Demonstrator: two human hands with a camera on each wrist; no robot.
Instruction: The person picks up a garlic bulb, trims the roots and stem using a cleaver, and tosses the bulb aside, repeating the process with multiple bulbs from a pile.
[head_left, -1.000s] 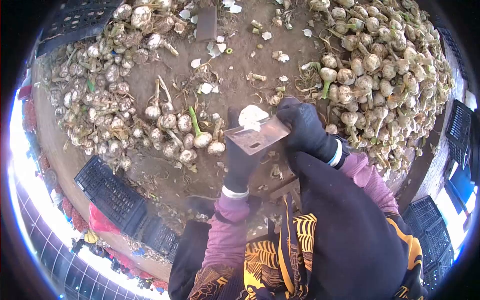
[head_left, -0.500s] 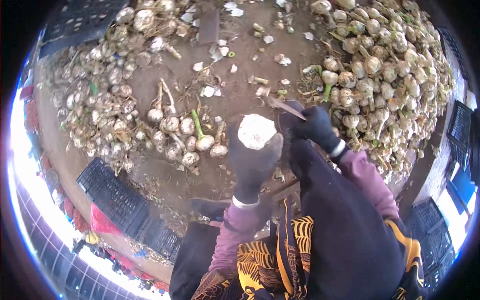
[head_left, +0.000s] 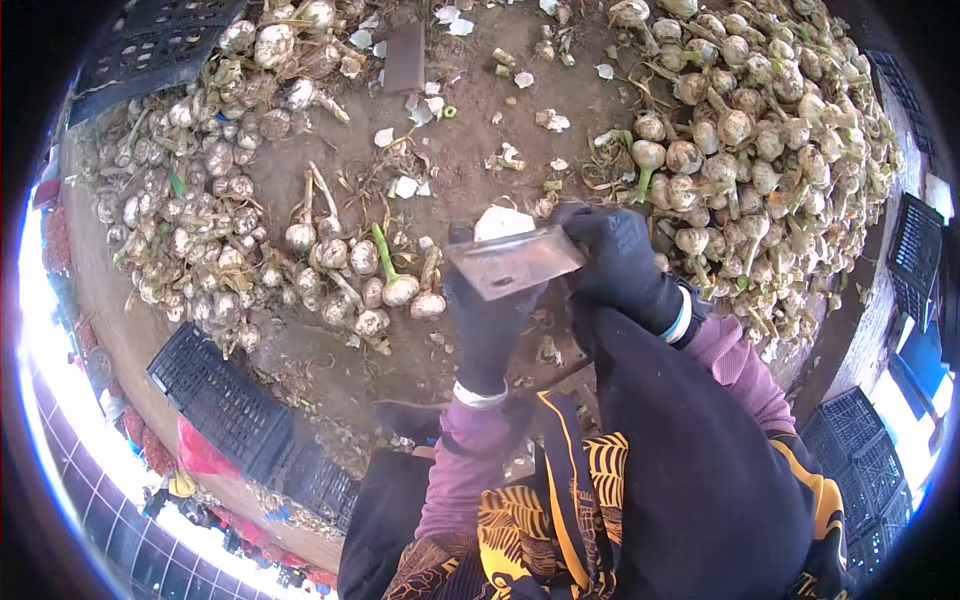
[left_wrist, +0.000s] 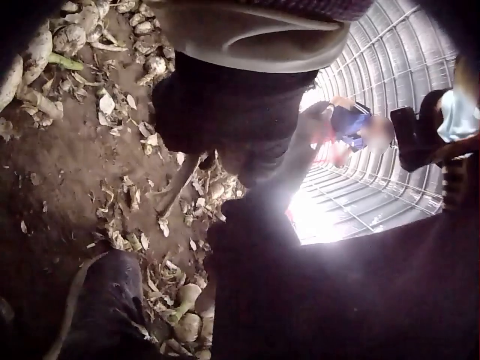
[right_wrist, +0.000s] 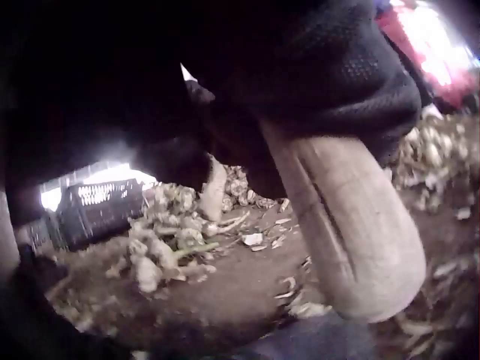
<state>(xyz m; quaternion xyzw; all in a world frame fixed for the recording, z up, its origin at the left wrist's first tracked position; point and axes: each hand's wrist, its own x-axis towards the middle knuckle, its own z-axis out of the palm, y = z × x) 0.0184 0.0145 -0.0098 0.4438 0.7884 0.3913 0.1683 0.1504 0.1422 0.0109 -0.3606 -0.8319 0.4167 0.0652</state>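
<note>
In the head view a wide metal blade [head_left: 515,262] lies across the lower part of a white, peeled-looking garlic bulb [head_left: 503,222]. My gloved left hand [head_left: 490,325] holds that bulb from below, its fingers partly hidden behind the blade. The gloved right hand [head_left: 625,262] grips the tool at the blade's right end. In the right wrist view a rounded wooden handle [right_wrist: 356,225] sticks out from under the dark glove [right_wrist: 330,71]. The left wrist view shows mostly dark sleeve and clothing, with the held bulb out of sight.
Garlic with stems is heaped at left [head_left: 200,220] and right [head_left: 760,150]. Between the heaps, soil [head_left: 460,150] carries peel scraps and a flat brown piece [head_left: 405,58]. Black crates [head_left: 220,400] stand lower left, others [head_left: 860,460] lower right. People appear in the left wrist view's background.
Half a second ago the blade was off to the right, apart from the bulb; now it is back across it. The left hand has turned, so less of the bulb shows.
</note>
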